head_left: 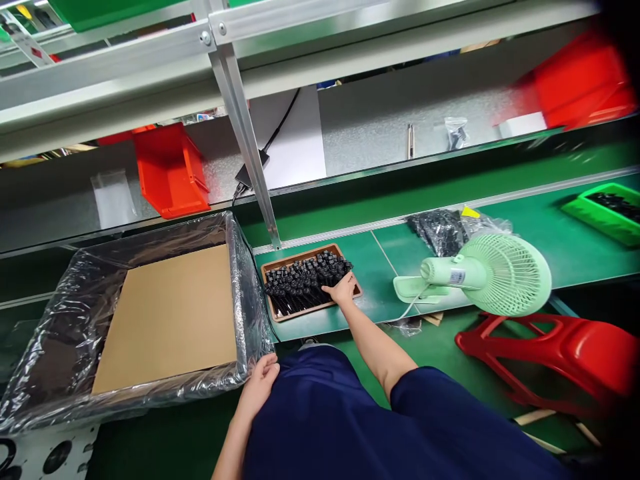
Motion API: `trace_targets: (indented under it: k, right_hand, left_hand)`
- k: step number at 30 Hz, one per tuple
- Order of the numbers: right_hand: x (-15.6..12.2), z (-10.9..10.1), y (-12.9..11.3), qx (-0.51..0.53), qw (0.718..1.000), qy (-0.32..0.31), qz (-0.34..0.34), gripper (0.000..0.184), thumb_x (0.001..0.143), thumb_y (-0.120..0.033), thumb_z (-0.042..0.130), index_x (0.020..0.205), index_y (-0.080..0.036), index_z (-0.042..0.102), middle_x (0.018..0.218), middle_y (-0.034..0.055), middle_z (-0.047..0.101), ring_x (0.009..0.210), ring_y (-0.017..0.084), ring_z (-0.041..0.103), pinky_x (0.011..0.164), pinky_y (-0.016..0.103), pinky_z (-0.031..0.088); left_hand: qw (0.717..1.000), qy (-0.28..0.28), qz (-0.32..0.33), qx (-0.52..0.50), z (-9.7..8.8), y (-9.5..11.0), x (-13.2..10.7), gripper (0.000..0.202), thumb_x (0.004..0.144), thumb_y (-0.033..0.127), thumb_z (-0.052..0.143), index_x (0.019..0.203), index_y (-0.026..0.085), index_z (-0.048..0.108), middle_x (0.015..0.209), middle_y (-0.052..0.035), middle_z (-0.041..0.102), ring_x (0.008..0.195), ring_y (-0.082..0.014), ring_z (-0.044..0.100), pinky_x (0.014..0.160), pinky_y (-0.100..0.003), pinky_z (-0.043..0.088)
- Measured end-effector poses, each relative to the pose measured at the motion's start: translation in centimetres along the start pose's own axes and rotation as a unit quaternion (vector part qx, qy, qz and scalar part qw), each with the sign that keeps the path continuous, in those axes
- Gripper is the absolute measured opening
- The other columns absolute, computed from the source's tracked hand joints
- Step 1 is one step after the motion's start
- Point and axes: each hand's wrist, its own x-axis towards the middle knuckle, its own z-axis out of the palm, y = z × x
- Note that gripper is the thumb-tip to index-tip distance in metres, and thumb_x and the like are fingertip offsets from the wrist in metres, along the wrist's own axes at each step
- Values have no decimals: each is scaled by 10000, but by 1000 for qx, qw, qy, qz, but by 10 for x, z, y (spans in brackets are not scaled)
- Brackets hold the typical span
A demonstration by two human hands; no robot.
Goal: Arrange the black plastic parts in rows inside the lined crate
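A brown tray [301,314] on the green bench holds many small black parts [300,283] with ribbed stems and blocky heads, packed side by side. My right hand [343,289] is in the tray's right end, its thumb and fingers around some of these parts; the fingertips are partly hidden. My left hand [261,381] hangs by the near right corner of a large box lined with clear plastic [245,333]. Its fingers are loosely bent, with nothing visible in them. Inside that box lies a flat brown cardboard sheet [173,317].
A pale green fan [505,273] stands right of the tray, with bagged black items [437,230] behind it. A red stool [565,353] is on the floor at right. A green bin [607,212] sits farther along. Above runs a shelf with a red bin [170,170].
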Motion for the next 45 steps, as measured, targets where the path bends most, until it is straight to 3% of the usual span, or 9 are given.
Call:
trace_targets:
  k: [5, 12, 20, 23, 27, 35, 38, 42, 45]
  right_hand:
    - [-3, 0, 5, 9, 999, 6, -35, 1006, 561, -364, 768, 1382, -58, 272, 1315, 252, 404, 1283, 364, 360, 1046, 410, 310]
    - [-4, 9, -12, -11, 1000, 13, -5, 1155, 518, -354, 801, 1436, -57, 166, 1302, 270, 447, 1216, 391, 438, 1018, 445, 328]
    - [-6, 12, -10, -15, 999, 34, 12, 822, 639, -288, 681, 1349, -57, 336, 1244, 219, 551, 1161, 326, 531, 988, 402, 391]
    - [-7, 10, -11, -18, 998, 30, 47, 739, 640, -302, 685, 1280, -55, 411, 1118, 223, 621, 1055, 339, 596, 920, 416, 436]
    - [-9, 5, -13, 0, 998, 39, 39, 681, 631, -314, 687, 1228, -81, 456, 999, 187, 662, 967, 325, 631, 865, 403, 461]
    - [-12, -14, -36, 69, 992, 101, 17, 593, 618, -316, 677, 1152, -115, 514, 1030, 168, 667, 955, 304, 627, 860, 391, 473]
    - [-17, -34, -53, 123, 985, 119, -2, 527, 611, -314, 669, 1086, -113, 559, 1058, 169, 667, 966, 285, 617, 874, 377, 472]
    - [-39, -70, -82, 219, 969, 104, -52, 405, 608, -343, 691, 937, -114, 635, 969, 155, 692, 871, 271, 636, 846, 392, 488]
    - [-77, -97, -112, 305, 943, 66, -116, 379, 589, -377, 733, 854, -117, 659, 904, 128, 700, 819, 268, 645, 829, 422, 501]
  left_hand:
    - [1000, 1, 2, 1, -2, -3, -3, 512, 768, 539, 633, 1157, 206, 606, 1277, -115, 605, 1216, -246, 537, 1082, -388, 353]
    - [1000, 6, -5, 10, -3, -1, -6, 572, 722, 561, 663, 1141, 177, 602, 1274, -145, 597, 1216, -255, 536, 1074, -377, 358]
    - [999, 7, -16, 33, -6, -2, -8, 525, 773, 549, 606, 1173, 211, 582, 1301, -106, 588, 1227, -229, 527, 1084, -354, 341]
    - [999, 3, -17, 45, -8, -3, -7, 488, 796, 532, 587, 1176, 227, 580, 1309, -91, 585, 1234, -227, 521, 1089, -362, 333]
    - [998, -5, -17, 54, -9, -6, -6, 465, 822, 516, 556, 1194, 237, 564, 1320, -83, 578, 1239, -222, 515, 1093, -373, 328]
    - [997, -8, -12, 69, -9, -2, -10, 493, 819, 531, 534, 1209, 230, 569, 1310, -78, 590, 1231, -216, 526, 1090, -351, 340]
    - [996, -22, -1, 81, -15, 14, -28, 527, 806, 539, 555, 1236, 238, 587, 1317, -74, 587, 1244, -244, 515, 1097, -382, 333]
    - [991, -47, 9, 123, -37, 53, -80, 461, 798, 496, 598, 1221, 316, 632, 1379, -21, 532, 1335, -276, 407, 1157, -438, 204]
    - [990, -98, 58, 83, -58, 86, -119, 475, 776, 403, 656, 1245, 343, 616, 1378, -25, 531, 1296, -305, 447, 1103, -462, 321]
